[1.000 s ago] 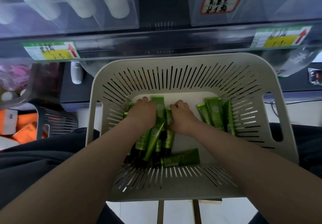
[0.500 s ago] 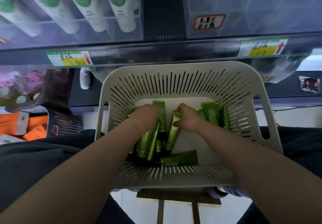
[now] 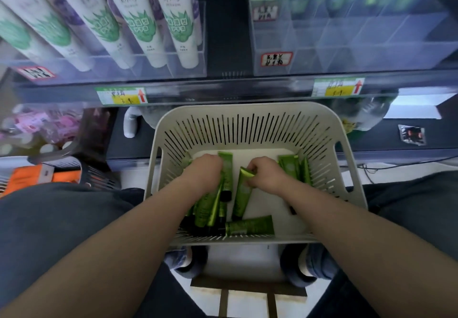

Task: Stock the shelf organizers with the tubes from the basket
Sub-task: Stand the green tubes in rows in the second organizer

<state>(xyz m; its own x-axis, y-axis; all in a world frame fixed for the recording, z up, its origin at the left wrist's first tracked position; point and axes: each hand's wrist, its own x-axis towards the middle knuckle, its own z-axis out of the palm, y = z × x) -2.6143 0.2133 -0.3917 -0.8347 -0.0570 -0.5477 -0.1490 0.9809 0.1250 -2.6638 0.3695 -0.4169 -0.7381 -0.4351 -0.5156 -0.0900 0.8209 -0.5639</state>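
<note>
Inside the slotted basket (image 3: 347,169), the left hand (image 3: 204,170) is closed over a bunch of green tubes (image 3: 210,206) while the right hand (image 3: 264,172) pinches a single green tube (image 3: 243,194) by its crimped end.

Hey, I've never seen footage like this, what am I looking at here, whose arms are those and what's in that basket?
No machine here: a person wears a camera on the head, so this single view looks down along their own two bare arms. Both hands reach into a pale slotted basket resting on their lap. It holds small green tubes. The left hand presses on a bunch of them; the right hand has closed its grip on the upper end of one tube. Above is a shop shelf with clear organizers: white tubes on the left, green ones at the top right.
</note>
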